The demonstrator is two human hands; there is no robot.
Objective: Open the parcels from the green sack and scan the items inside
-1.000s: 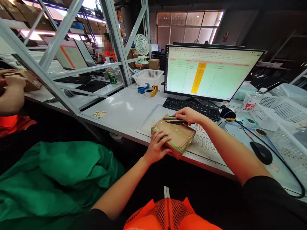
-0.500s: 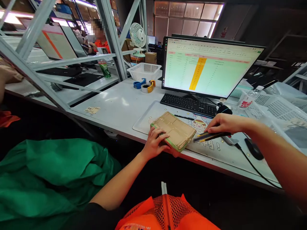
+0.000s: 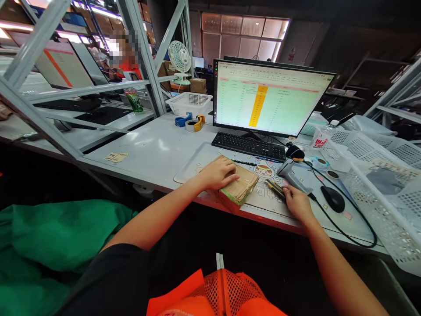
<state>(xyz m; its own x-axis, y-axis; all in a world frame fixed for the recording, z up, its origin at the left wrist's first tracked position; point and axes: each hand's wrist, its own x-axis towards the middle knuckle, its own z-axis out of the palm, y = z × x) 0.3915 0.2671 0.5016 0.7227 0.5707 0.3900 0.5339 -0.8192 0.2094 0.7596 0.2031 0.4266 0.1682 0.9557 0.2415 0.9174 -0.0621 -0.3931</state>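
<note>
A small taped cardboard box (image 3: 244,182) with green along its side lies at the desk's front edge on a printed desk mat (image 3: 192,164). My left hand (image 3: 219,172) lies across its left part, fingers over the top and thumb apart, gripping it. To the right of the box, my right hand (image 3: 296,201) is closed on a black and yellow utility knife (image 3: 275,188). The knife points left toward the box, apart from it. Just behind my right hand lies a grey barcode scanner (image 3: 294,176). The palm side of my right hand is hidden.
Behind the box stand a keyboard (image 3: 248,146) and a monitor (image 3: 266,101). A mouse (image 3: 333,199), a cable and white plastic baskets (image 3: 381,202) are on the right. Tape dispensers (image 3: 194,125) lie at the back left, near a metal frame (image 3: 140,57). A person (image 3: 128,57) sits beyond.
My left hand has moved from the box's near side onto its top. My right hand has drawn back and lower with the knife, uncovering the scanner. The view has shifted slightly right.
</note>
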